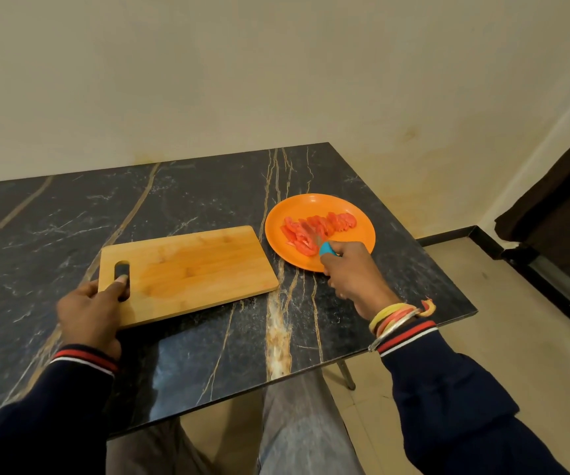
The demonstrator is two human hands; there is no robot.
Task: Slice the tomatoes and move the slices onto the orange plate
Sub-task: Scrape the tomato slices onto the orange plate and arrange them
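Tomato slices (317,229): all are seen on the orange plate (314,204), in a loose overlapping row across its middle. No whole tomato is in view. The plate stands on the dark marbled surface (191,193), just beside the far right corner of the cutting board (191,265). Whether the two touch cannot be told.

Knife (326,249): the blue handle is enclosed by the right grip (352,269), fingers curled round it. The blade is laid over the near slices and is blurred, so contact with them cannot be confirmed.

Left grip (88,310): it is closed on the near left end of the board, with the thumb laid along the handle slot. The other fingers are hidden under the edge. The board top is bare apart from a darker, damp-looking patch near its middle.

Handling (judged): the slices are taken to be light, soft, wet and slippery, and easily squashed or torn at the seed pulp. Pinching is best avoided. They are better nudged at the skin edge, where the flesh is firmest, or carried on the flat of the blade. The wet board may slide, so it is well held at the slot end.

Progress (judged): slicing and transfer appear complete, and only tidying of the row seems left.

Also noted: bangles (396,315) are worn at the right wrist.
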